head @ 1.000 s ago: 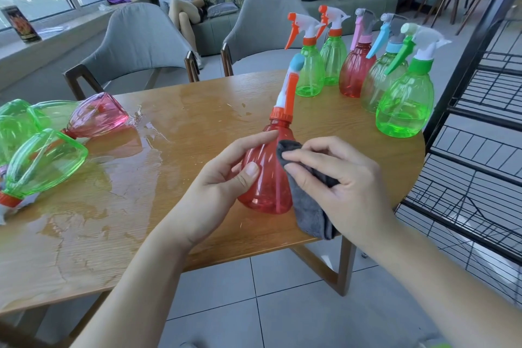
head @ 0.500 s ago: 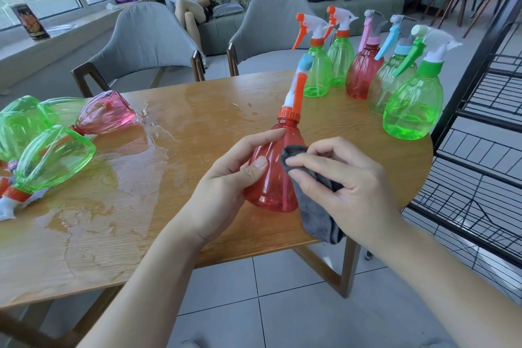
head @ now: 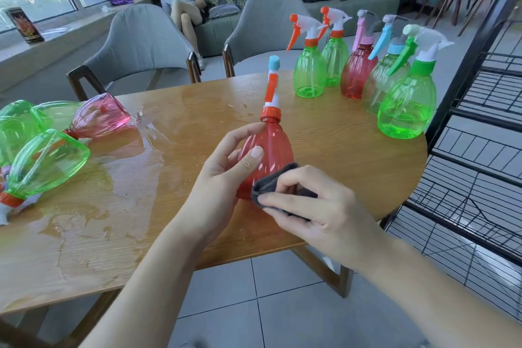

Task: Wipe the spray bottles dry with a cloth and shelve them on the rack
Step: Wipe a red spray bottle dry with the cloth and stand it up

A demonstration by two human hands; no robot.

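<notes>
Head view: at frame centre, the left hand (head: 223,178) curls its grip round the red bottle (head: 271,147), held above the surface (head: 324,133). The right hand (head: 319,203), pinching the cloth (head: 271,183), has slid from the bottle's side to its base; wiping nears completion. The rack (head: 480,110) stands at right.

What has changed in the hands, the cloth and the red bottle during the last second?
The right hand moved the grey cloth from the side of the red bottle down to its lower part. The bottle turned, so its trigger now faces the camera. The left hand kept its grip on the bottle. The five upright bottles and the lying bottles stayed in place.
</notes>
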